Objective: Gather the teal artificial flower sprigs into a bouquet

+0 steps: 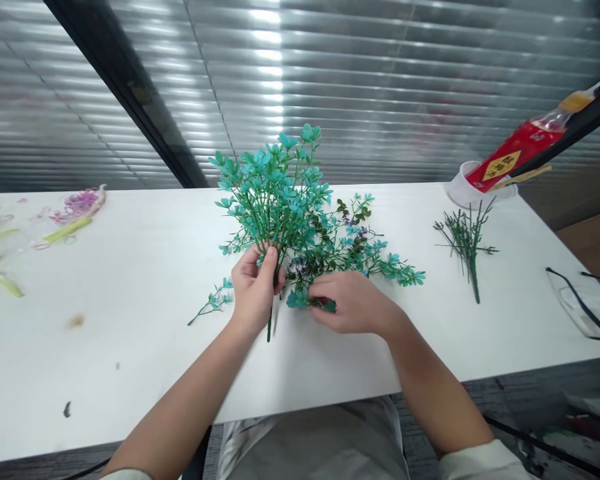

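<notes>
My left hand [256, 283] is closed around the stems of an upright bunch of artificial teal-green foliage [275, 193]; a dark stem end pokes out below the fist. To its right, my right hand [353, 301] has its fingers curled round a small leafy teal sprig [300, 300], just above the white table [150, 360]. Behind the right hand lies a loose heap of teal and dark-green sprigs [350, 243] with small purple bits. One single teal sprig [214, 303] rests on the table left of my left hand.
At the right lie a bundle of bare green stems [470, 250] and glasses [580, 307]. A red-labelled bottle [525, 147] leans by a white container [463, 187] at the back. Purple-and-yellow strands [77, 210] lie far left. Window blinds [380, 87] rise behind.
</notes>
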{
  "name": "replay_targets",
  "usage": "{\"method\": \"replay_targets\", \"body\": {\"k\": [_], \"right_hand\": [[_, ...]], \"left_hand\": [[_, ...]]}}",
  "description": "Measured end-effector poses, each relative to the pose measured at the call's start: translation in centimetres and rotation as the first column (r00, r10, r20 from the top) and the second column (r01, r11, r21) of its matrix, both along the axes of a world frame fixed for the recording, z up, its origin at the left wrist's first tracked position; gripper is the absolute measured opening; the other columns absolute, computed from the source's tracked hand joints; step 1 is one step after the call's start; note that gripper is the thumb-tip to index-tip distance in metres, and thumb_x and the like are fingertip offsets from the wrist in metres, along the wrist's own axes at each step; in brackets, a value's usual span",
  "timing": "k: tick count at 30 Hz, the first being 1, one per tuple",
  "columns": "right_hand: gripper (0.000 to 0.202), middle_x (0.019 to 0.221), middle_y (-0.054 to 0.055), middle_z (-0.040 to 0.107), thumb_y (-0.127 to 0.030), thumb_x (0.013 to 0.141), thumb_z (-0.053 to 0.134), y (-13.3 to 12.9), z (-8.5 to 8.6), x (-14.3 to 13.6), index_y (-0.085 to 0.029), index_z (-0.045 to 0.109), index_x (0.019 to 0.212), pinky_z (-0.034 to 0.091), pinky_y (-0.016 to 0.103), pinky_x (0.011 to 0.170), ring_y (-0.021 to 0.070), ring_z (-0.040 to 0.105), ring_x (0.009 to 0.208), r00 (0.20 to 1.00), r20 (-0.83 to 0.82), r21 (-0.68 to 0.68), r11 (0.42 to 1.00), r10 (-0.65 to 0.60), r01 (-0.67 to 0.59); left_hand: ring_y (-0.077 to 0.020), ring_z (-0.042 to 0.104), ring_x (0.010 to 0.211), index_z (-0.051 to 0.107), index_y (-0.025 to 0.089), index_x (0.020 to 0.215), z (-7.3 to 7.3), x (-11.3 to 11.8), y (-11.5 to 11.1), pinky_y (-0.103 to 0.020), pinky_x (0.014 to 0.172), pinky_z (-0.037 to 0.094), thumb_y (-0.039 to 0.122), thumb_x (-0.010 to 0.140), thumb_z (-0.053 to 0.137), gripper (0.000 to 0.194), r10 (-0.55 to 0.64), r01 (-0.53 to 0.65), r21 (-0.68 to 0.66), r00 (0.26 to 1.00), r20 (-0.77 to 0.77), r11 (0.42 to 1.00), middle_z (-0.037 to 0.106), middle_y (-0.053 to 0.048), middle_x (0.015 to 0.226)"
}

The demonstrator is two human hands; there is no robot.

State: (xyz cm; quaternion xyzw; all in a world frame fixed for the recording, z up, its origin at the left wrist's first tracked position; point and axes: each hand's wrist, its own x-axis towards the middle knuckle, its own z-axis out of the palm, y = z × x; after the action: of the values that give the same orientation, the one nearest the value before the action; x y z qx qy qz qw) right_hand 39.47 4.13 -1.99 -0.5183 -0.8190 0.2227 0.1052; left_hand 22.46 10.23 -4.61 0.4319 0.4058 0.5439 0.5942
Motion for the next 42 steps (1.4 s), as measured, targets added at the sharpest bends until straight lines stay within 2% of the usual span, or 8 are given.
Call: {"method": "replay_targets", "body": {"k": [6,14,17,21,26,31,35,42], "right_hand": [[0.026,0.07,-0.001,0.064,-0.035,0.102,0.044,0.2,0.2,0.9,-0.02,0.043,0.08,0.03,0.026,0.057,0.0124,0.054,0.06,0.965,-0.252,-0.069,0.996,-0.072,0.056],[0.016,0.063,-0.006,0.058,-0.034,0.096,0.06,0.8,-1.3,1.5,-0.023,0.055,0.107,0.048,0.025,0.055,0.0117,0.062,0.054,0.705,-0.686,-0.07,0.981,-0.179,0.181],[0.009,0.077,-0.002,0.064,-0.029,0.093,0.064,1.0,-1.8,1.3,-0.022,0.059,0.096,0.054,0.024,0.056,0.0111,0.067,0.059,0.582,-0.792,-0.023,0.963,-0.182,0.269],[0.01,0.09,0.0,0.069,-0.026,0.087,0.071,1.3,-1.8,0.8,-0.022,0.064,0.094,0.063,0.026,0.067,0.0113,0.07,0.069,0.323,-0.921,-0.069,0.906,-0.219,0.418],[0.011,0.09,-0.001,0.069,-0.022,0.083,0.074,1.6,-1.6,0.5,-0.023,0.065,0.09,0.066,0.029,0.071,0.0128,0.072,0.075,0.103,-0.974,-0.128,0.865,-0.202,0.485],[0.026,0.09,0.001,0.064,-0.036,0.081,0.075,1.8,-1.8,0.4,-0.025,0.057,0.095,0.066,0.037,0.079,0.017,0.07,0.084,0.069,-0.957,-0.199,0.808,-0.283,0.555],[0.038,0.091,0.002,0.061,-0.046,0.077,0.077,1.7,-1.7,0.3,-0.026,0.051,0.096,0.064,0.04,0.085,0.0191,0.069,0.089,0.069,-0.949,-0.222,0.806,-0.308,0.549],[0.029,0.089,-0.002,0.061,-0.034,0.081,0.076,1.6,-1.6,0.5,-0.027,0.054,0.098,0.065,0.035,0.076,0.0141,0.07,0.075,0.018,-0.965,-0.22,0.85,-0.26,0.478]], "left_hand": [[-0.0067,0.039,0.039,0.054,0.019,0.081,-0.3,-0.2,0.0,-0.016,0.035,0.028,0.056,0.078,0.075,0.042,-0.05,0.05,0.014,0.998,-0.024,0.999,0.045,0.007,0.048],[-0.0058,0.041,0.041,0.054,0.019,0.083,0.0,-0.1,-0.2,-0.015,0.035,0.029,0.052,0.074,0.08,0.043,-0.074,0.074,0.006,0.997,0.01,0.997,0.043,0.008,0.055],[-0.0057,0.041,0.041,0.055,0.019,0.084,0.0,-0.1,-0.4,-0.015,0.035,0.029,0.051,0.075,0.08,0.041,-0.108,0.108,0.0,0.994,0.015,0.994,0.043,0.007,0.056],[-0.0057,0.039,0.041,0.057,0.019,0.085,0.0,-0.2,-0.7,-0.015,0.036,0.029,0.049,0.077,0.078,0.038,-0.179,0.179,-0.007,0.984,0.008,0.984,0.041,0.008,0.052],[-0.0051,0.037,0.039,0.057,0.019,0.087,-0.3,0.2,-1.3,-0.016,0.035,0.026,0.049,0.078,0.078,0.037,-0.266,0.264,-0.034,0.963,-0.042,0.964,0.041,0.008,0.053],[-0.0037,0.04,0.046,0.059,0.018,0.08,-0.4,0.6,-1.7,-0.017,0.038,0.032,0.042,0.078,0.079,0.031,-0.298,0.303,0.067,0.952,-0.066,0.951,0.044,0.003,0.069],[-0.0038,0.044,0.054,0.059,0.016,0.074,-0.2,0.7,-1.8,-0.017,0.04,0.035,0.039,0.08,0.077,0.029,-0.308,0.319,0.141,0.947,-0.095,0.937,0.048,-0.002,0.086],[-0.0059,0.047,0.061,0.06,0.016,0.076,-0.3,0.7,-1.8,-0.018,0.043,0.037,0.033,0.084,0.073,0.023,-0.32,0.341,0.191,0.938,-0.131,0.92,0.048,-0.004,0.093]]}}
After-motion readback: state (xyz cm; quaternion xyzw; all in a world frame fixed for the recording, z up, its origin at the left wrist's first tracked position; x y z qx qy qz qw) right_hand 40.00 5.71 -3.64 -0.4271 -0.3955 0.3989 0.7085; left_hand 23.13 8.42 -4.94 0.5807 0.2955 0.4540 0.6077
